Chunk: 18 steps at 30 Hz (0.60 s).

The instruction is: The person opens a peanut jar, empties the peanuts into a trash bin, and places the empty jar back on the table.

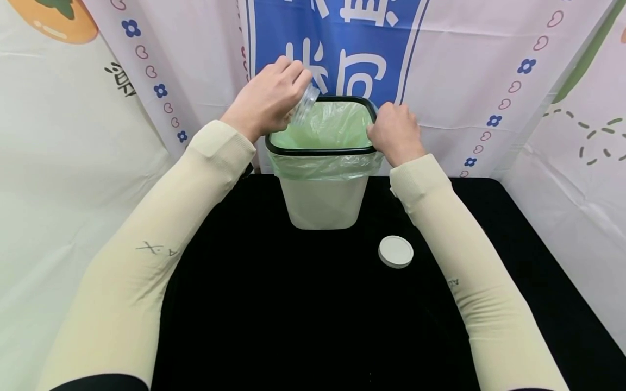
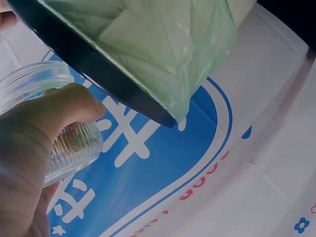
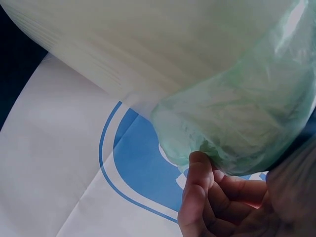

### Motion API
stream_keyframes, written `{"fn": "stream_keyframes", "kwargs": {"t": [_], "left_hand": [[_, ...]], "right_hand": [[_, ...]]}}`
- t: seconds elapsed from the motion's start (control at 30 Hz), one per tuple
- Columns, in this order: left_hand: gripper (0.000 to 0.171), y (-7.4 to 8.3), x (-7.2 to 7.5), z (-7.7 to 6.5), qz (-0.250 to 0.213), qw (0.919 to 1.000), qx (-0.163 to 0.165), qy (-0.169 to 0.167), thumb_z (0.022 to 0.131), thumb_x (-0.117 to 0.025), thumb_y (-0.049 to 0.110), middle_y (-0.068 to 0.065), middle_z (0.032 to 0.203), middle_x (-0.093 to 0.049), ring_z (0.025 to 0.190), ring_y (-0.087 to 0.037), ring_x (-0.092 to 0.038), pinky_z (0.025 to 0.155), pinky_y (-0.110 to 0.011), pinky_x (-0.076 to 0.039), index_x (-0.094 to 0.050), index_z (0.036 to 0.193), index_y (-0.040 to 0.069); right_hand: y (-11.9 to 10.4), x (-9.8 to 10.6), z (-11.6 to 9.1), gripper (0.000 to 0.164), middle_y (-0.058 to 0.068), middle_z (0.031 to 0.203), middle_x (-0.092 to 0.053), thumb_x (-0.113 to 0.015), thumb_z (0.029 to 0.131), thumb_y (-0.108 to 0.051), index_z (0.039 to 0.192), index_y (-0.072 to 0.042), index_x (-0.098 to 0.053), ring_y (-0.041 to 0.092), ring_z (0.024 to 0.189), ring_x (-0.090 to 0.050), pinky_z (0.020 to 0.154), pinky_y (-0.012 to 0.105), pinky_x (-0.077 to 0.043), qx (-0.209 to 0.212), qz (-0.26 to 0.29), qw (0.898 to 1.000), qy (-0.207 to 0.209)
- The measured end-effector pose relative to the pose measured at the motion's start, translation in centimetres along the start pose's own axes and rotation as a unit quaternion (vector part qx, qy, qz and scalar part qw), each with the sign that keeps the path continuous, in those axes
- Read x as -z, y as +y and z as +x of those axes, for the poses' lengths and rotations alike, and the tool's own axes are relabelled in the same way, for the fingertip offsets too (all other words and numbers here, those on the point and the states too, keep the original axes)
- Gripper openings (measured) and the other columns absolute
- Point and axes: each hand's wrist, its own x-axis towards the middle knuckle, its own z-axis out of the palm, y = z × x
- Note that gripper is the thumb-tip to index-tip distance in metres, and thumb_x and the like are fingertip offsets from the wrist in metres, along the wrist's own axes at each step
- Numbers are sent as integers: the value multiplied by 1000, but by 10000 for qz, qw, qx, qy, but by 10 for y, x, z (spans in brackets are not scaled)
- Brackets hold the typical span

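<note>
A pale trash bin (image 1: 325, 203) with a black rim (image 1: 323, 151) stands at the back of the table, lined with a translucent green bag (image 1: 325, 167) folded over its edge. My left hand (image 1: 274, 98) grips a clear, ribbed jar (image 1: 306, 106), its mouth tilted over the left of the bin's opening. Something brownish shows through the jar wall (image 2: 74, 150) in the left wrist view. On the other side, my right hand (image 1: 397, 133) grips the bin's rim, and its curled fingers (image 3: 198, 173) touch the green bag (image 3: 237, 123) from below in the right wrist view.
A round white lid (image 1: 395, 251) lies flat on the black tablecloth (image 1: 293, 304), in front of the bin and near the right forearm. Behind the bin hangs a white curtain with a blue printed panel (image 1: 337, 32). Further white cloth (image 1: 73, 179) flanks the table.
</note>
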Motion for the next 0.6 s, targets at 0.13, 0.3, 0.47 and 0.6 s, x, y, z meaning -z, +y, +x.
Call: {"fn": "stream_keyframes", "kwargs": {"t": [0.13, 0.3, 0.47, 0.6], "left_hand": [[49, 1, 2, 2, 84, 10000, -43, -9, 80, -50, -16, -31, 125, -61, 114, -48, -57, 100, -54, -55, -53, 129, -14], [49, 2, 4, 4, 178, 9998, -57, -40, 82, -48, -17, -30, 124, -60, 113, -47, -56, 101, -54, -55, -52, 130, -13], [46, 2, 6, 5, 184, 9997, -73, -105, 83, -50, -17, -30, 123, -60, 115, -47, -56, 103, -53, -54, -52, 129, -12], [47, 2, 6, 5, 211, 9996, -108, -123, 83, -51, -18, -30, 125, -60, 117, -47, -56, 105, -54, -53, -52, 130, -12]], "right_hand": [[0, 0, 0, 29, 23, 110, -67, -49, 105, -23, 104, 1, -64, 37, 94, -61, 79, 50, -55, 12, -3, 10000, 16], [0, 1, 0, 31, 25, 117, -68, -48, 105, -24, 109, 2, -64, 38, 98, -62, 83, 52, -56, -22, -8, 10000, -28], [0, 1, 0, 31, 25, 116, -68, -47, 105, -24, 109, 1, -64, 38, 98, -62, 82, 51, -55, -60, 3, 10000, -65], [0, 1, 1, 29, 24, 113, -67, -47, 104, -22, 107, 1, -64, 37, 96, -61, 81, 50, -54, -55, 18, 10000, -48]]}}
